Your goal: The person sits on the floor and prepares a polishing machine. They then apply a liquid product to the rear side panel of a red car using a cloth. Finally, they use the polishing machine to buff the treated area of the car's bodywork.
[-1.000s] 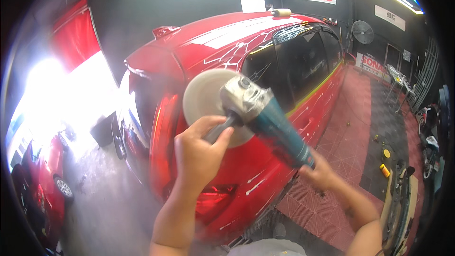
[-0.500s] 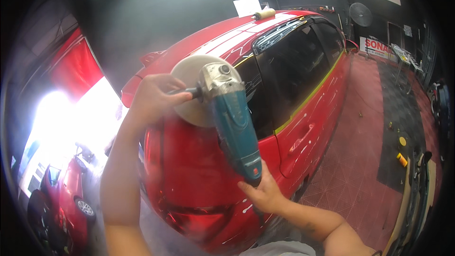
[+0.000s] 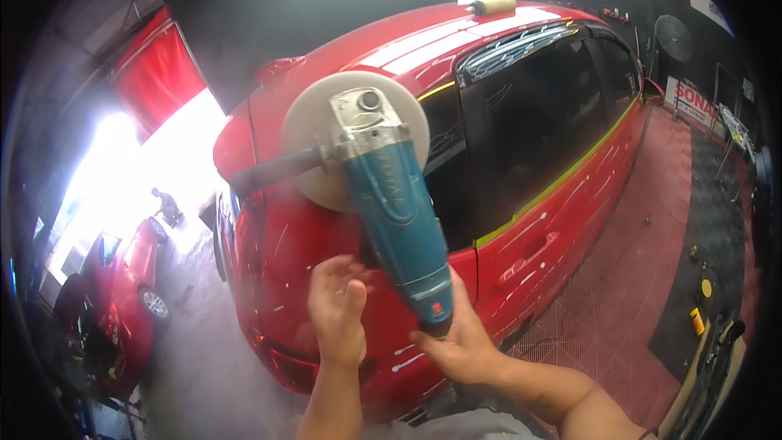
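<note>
My right hand (image 3: pixel 462 344) is wrapped round the rear end of a teal rotary polisher (image 3: pixel 399 204). Its large pale round pad (image 3: pixel 308 118) faces the red car (image 3: pixel 322 236) near the rear corner; whether it touches the paint I cannot tell. The dark side handle (image 3: pixel 277 169) sticks out to the left with no hand on it. Lower down, my left hand (image 3: pixel 337 310) is raised beside the polisher's body, slightly blurred, fingers apart and holding nothing. Whitish streaks mark the door, and yellow tape (image 3: pixel 562 175) edges the side windows.
On the roof lies a pale yellow bottle (image 3: pixel 494 6). A yellow container (image 3: pixel 697 321) and a round yellow piece (image 3: pixel 705 288) are on the floor at right. Farther back stands a fan (image 3: pixel 673 38). Another red car (image 3: pixel 126 285) and a person (image 3: pixel 167 206) are at left.
My left hand has let go of the side handle and come down to the right. The right hand still grips the polisher. The surroundings have shifted in view, mostly rightward.
</note>
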